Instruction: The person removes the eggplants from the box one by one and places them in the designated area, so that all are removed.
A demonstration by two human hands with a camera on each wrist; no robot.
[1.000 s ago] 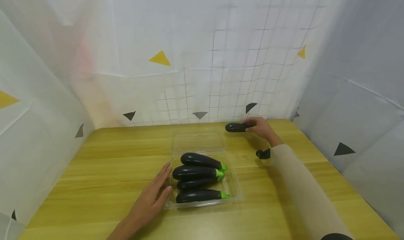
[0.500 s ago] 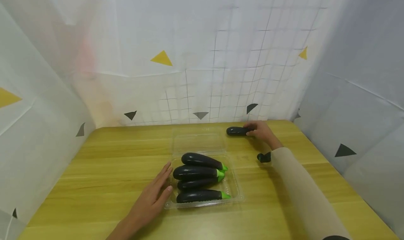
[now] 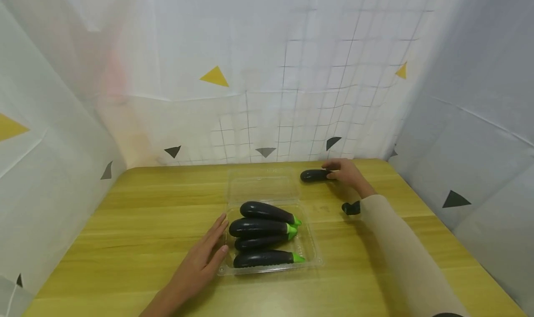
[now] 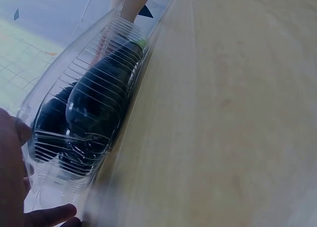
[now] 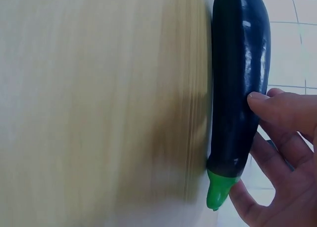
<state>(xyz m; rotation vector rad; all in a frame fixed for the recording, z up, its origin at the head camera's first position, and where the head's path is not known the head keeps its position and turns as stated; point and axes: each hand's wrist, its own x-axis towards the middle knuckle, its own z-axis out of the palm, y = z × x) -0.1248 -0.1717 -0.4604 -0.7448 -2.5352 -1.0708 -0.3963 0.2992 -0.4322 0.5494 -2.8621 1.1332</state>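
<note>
A clear plastic tray [image 3: 314, 260] on the wooden table [image 3: 137, 215] holds several dark eggplants [image 3: 260, 227] with green stems, and its lid [image 3: 263, 187] lies open behind it. My left hand [image 3: 202, 259] rests flat with straight fingers against the tray's left edge; in the left wrist view the left hand [image 4: 10, 167] touches the ribbed tray wall [image 4: 59, 172] with an eggplant [image 4: 96, 103] behind it. At the far right, my right hand [image 3: 341, 172] grips one more eggplant [image 3: 314, 175] lying on the table. The right wrist view shows the right hand [image 5: 282, 152] with fingers curled round that eggplant [image 5: 240, 78].
White sheets with a grid and triangle marks wall in the table on three sides. A small black device [image 3: 351, 208] sits at my right wrist by the beige sleeve [image 3: 400, 252]. Bare wood lies left of the tray and along the front edge.
My right hand has lowered the loose eggplant slightly, down onto the table at the far right. The left hand and the tray have stayed put.
</note>
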